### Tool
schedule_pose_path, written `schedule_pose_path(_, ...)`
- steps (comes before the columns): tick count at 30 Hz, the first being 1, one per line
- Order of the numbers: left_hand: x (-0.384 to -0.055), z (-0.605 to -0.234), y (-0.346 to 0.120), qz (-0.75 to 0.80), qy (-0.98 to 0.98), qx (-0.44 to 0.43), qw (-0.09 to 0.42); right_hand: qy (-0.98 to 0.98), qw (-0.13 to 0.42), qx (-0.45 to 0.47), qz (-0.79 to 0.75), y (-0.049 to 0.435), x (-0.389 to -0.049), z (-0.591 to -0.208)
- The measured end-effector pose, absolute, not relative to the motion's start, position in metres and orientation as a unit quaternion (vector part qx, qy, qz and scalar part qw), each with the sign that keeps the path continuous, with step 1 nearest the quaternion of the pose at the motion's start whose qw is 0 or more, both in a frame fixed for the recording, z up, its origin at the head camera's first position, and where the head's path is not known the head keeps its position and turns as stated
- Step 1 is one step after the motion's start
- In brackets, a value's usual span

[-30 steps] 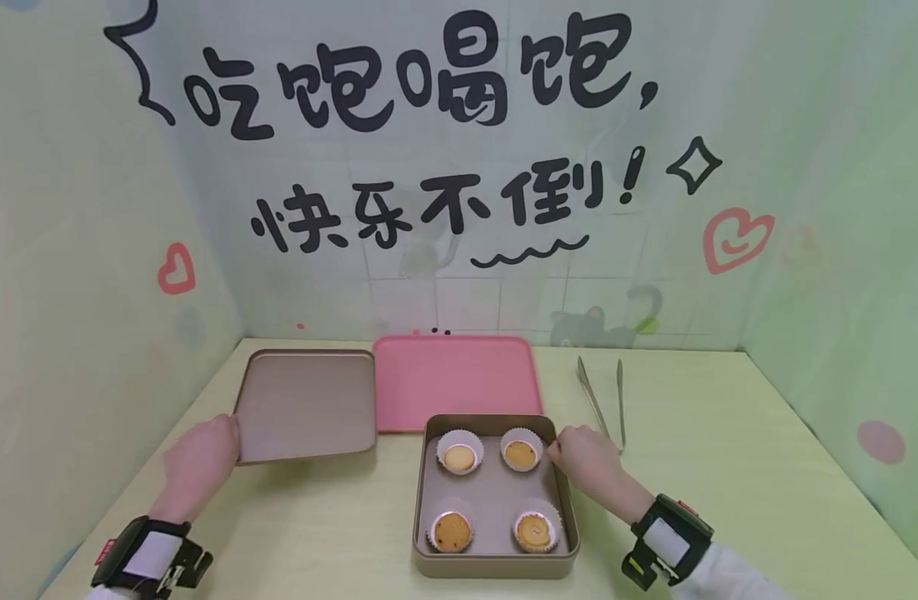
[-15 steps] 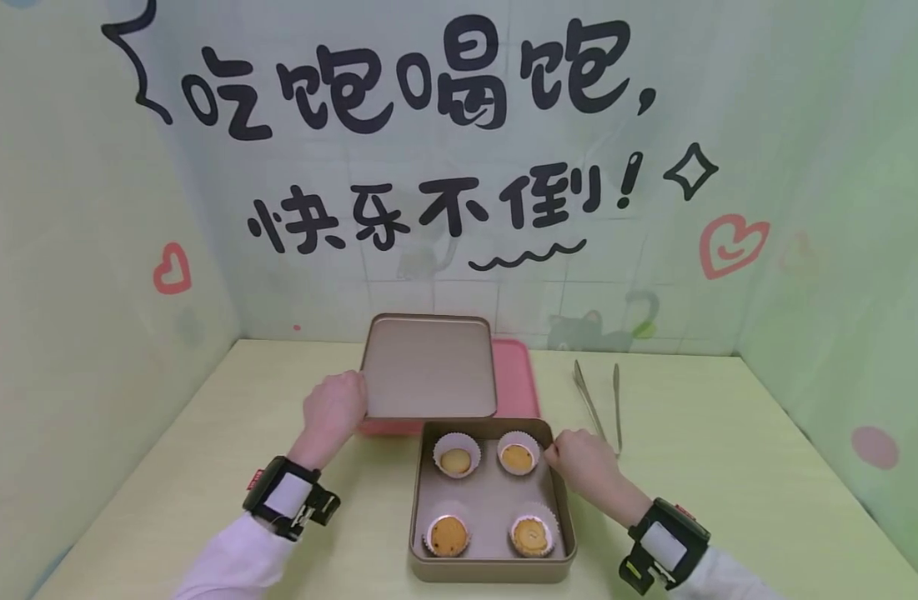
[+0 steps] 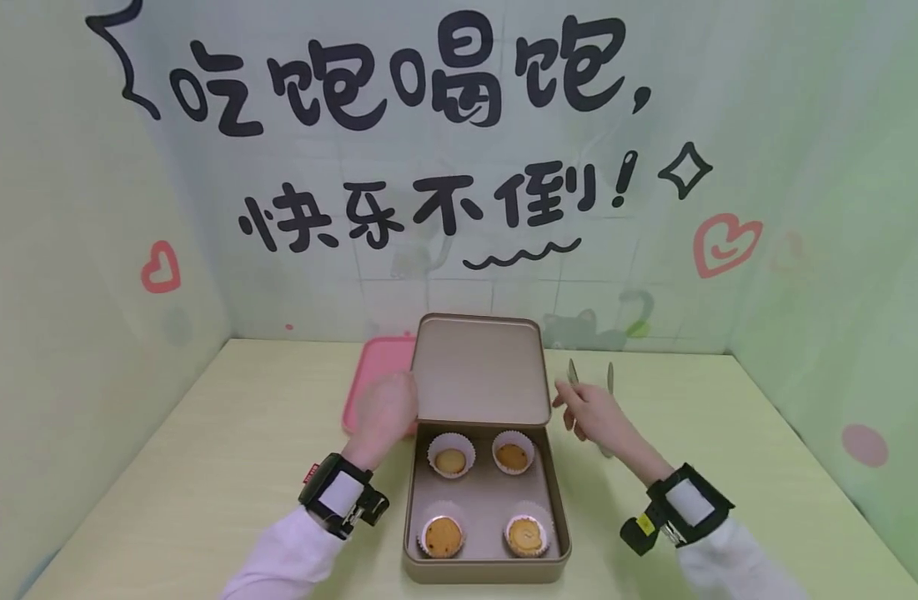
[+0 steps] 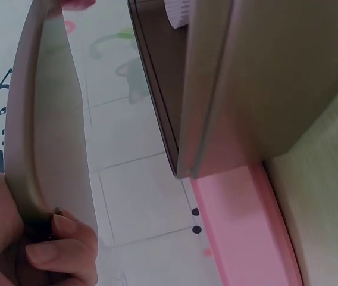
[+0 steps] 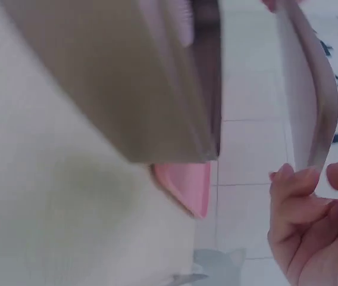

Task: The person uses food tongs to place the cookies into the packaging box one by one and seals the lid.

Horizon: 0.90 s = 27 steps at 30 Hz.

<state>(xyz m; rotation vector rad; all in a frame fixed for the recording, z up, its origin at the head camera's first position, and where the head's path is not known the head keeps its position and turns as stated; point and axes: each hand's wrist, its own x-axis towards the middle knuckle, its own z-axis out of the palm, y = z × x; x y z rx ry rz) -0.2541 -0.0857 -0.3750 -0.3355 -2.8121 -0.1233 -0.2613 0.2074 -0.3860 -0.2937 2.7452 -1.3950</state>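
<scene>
A rectangular bronze metal lid (image 3: 481,367) hangs above the back end of a matching deep tin (image 3: 489,571). My left hand (image 3: 387,412) grips the lid by its left side; in the left wrist view curled fingers (image 4: 68,253) hold its corner. At the opposite side, my right hand (image 3: 594,414) is by the lid's edge with thumb and fingers apart. Right wrist fingers (image 5: 291,196) are at the lid's corner, and contact is hard to tell. Inside the tin sit several cookies (image 3: 443,536) in white paper cups (image 3: 438,437).
Behind the tin and lid lies a pink tray (image 3: 372,367), partly covered from view. Metal tongs (image 3: 610,379) lie to the right, partly behind my right hand. A printed cloth backdrop (image 3: 459,292) closes off the pale table's (image 3: 203,467) back and sides.
My left hand has carried the lid rightward from the table's left side to over the tin's back end. My right hand has let go of the tin's side and risen to the lid.
</scene>
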Motion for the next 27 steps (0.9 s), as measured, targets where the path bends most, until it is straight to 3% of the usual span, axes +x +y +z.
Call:
schedule_pose_path(3,-0.251,-0.374,-0.08,-0.109,-0.976,-0.087,0.168,0.835,0.049,-0.083,-0.541,0.208,-0.274,-0.381)
schedule_pose_path(8,-0.247,-0.374,-0.077,-0.164,-0.962,-0.089,0.197,0.817,0.07,-0.082,-0.567,0.209,-0.281,-0.377)
schedule_pose_path(15,-0.252,-0.368,-0.084,-0.307,-0.946,-0.064,0.08,0.81,0.094,-0.11,-0.569,0.21,-0.281,-0.382)
schedule_pose_path(18,-0.258,-0.366,-0.085,-0.325,-0.942,-0.068,0.056,0.812,0.092,-0.112,-0.565,0.209,-0.281,-0.383)
schedule_pose_path(27,-0.267,-0.349,-0.088,-0.414,-0.886,-0.129,0.164,0.777,-0.023,-0.152,-0.61,0.202,-0.279,-0.359)
